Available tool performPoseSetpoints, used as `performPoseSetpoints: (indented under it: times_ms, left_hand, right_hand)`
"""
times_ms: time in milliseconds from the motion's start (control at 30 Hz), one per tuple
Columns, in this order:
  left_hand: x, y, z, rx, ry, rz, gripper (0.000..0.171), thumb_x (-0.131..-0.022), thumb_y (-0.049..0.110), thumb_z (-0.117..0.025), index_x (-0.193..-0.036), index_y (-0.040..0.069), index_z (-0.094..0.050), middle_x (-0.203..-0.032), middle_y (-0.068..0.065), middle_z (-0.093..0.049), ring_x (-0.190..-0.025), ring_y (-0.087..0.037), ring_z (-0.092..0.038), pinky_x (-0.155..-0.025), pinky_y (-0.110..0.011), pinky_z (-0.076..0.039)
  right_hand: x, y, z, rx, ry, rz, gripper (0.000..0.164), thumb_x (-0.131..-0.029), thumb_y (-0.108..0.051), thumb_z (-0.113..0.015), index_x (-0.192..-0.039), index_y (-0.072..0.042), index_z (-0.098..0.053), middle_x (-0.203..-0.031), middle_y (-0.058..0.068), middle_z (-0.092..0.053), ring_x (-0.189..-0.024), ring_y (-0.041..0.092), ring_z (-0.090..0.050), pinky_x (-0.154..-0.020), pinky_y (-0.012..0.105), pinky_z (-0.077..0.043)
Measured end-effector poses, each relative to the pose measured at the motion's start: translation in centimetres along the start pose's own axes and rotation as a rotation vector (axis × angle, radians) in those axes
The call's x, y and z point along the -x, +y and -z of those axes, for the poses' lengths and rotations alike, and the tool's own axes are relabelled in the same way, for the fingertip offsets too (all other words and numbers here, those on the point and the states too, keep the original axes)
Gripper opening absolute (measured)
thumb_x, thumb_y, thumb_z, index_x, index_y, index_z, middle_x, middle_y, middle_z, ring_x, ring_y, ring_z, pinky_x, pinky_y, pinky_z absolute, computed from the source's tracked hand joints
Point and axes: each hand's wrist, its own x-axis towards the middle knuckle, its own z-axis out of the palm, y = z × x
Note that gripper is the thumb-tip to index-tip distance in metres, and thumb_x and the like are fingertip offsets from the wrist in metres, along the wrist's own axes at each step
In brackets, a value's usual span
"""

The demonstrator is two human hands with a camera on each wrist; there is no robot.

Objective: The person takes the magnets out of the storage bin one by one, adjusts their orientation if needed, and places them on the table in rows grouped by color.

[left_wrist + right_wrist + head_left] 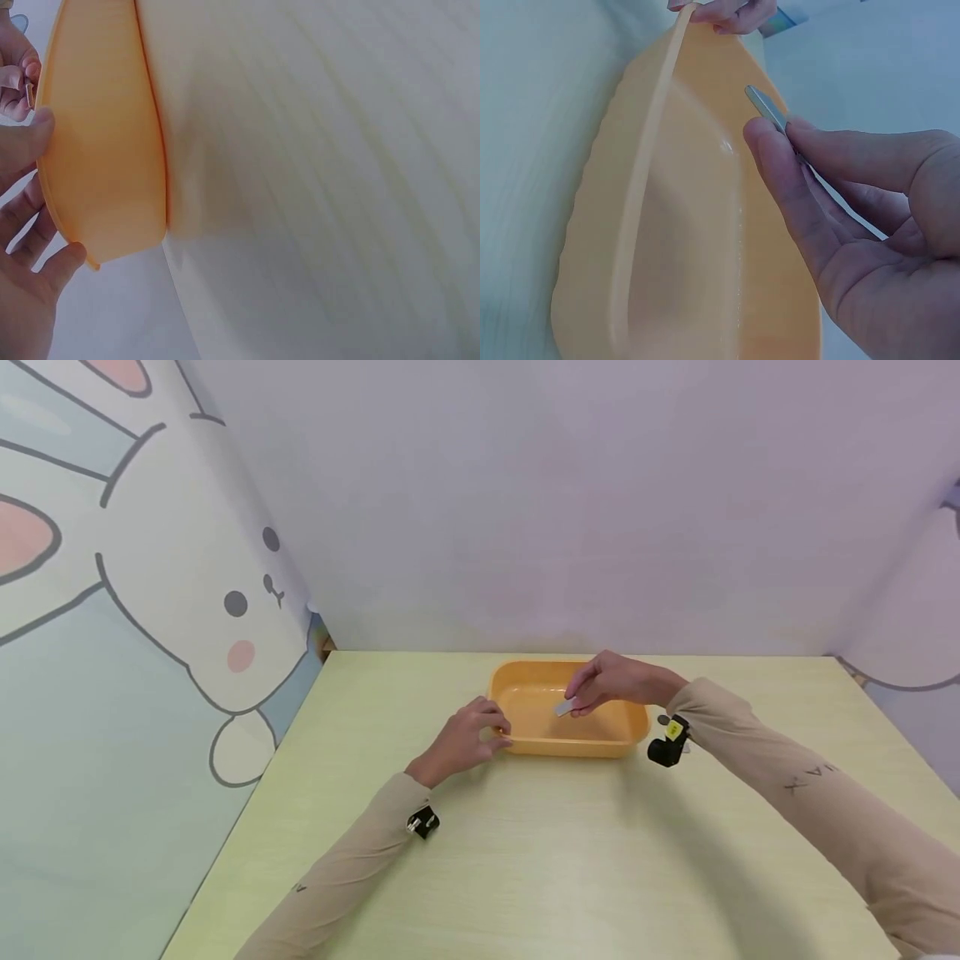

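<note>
A shallow orange plastic basin (pixel 570 747) stands near the back edge of the table. My left hand (pixel 471 735) grips its rim at the left front corner, with fingers over the edge and thumb outside, as the left wrist view also shows. Above the basin's inside, my right hand (pixel 603 683) pinches a thin, flat, silver-grey piece (pixel 765 105) between thumb and fingers. That piece (pixel 565 707) tilts downward, and its far end lies under the fingers. The basin's floor (pixel 682 225) shows bare where it is visible.
Just right of the basin lies a small dark round object (pixel 663 719), with another small pale item (pixel 686 748) partly behind the right wrist camera (pixel 667 750). The pale wooden table (pixel 525 860) meets a plain wall behind and a rabbit-print wall (pixel 187 568) at left.
</note>
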Motion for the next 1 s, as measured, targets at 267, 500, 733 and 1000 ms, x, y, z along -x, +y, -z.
performPoseSetpoints:
  times_ms: [267,500,733,1000]
  left_hand:
    - [0.2,-0.1,-0.1,-0.005,0.006,0.011,0.009,-0.081,0.019,-0.076,-0.084,0.014,-0.069,-0.091,0.004,-0.06,-0.088,-0.012,-0.05,-0.075,-0.029,-0.045]
    - [0.2,-0.1,-0.1,-0.006,0.008,0.01,0.01,-0.08,0.019,-0.077,-0.083,0.014,-0.069,-0.091,0.004,-0.059,-0.088,-0.012,-0.05,-0.075,-0.029,-0.045]
    - [0.2,-0.1,-0.1,-0.008,0.013,0.0,0.01,-0.08,0.019,-0.077,-0.084,0.013,-0.07,-0.091,0.004,-0.06,-0.089,-0.013,-0.051,-0.076,-0.029,-0.046]
    - [0.2,-0.3,-0.1,-0.004,0.029,-0.015,0.01,-0.079,0.018,-0.078,-0.083,0.014,-0.069,-0.089,0.005,-0.059,-0.087,-0.012,-0.051,-0.074,-0.028,-0.045]
  right_hand:
    - [1.2,0.2,0.2,0.0,0.014,-0.001,0.019,-0.087,0.005,-0.06,-0.103,0.015,-0.059,-0.098,0.021,-0.066,-0.089,0.03,-0.068,-0.086,0.048,-0.048]
    - [2.1,0.5,0.4,-0.031,0.038,-0.026,0.019,-0.087,0.005,-0.061,-0.104,0.013,-0.059,-0.1,0.022,-0.065,-0.091,0.032,-0.067,-0.09,0.05,-0.045]
    - [3.0,0.9,0.7,-0.047,0.047,-0.027,0.02,-0.085,0.007,-0.062,-0.104,0.013,-0.059,-0.101,0.021,-0.064,-0.09,0.031,-0.067,-0.09,0.051,-0.044]
    - [4.1,1.3,1.1,-0.076,0.065,-0.042,0.018,-0.086,0.005,-0.061,-0.103,0.011,-0.059,-0.103,0.021,-0.063,-0.091,0.031,-0.067,-0.087,0.045,-0.048]
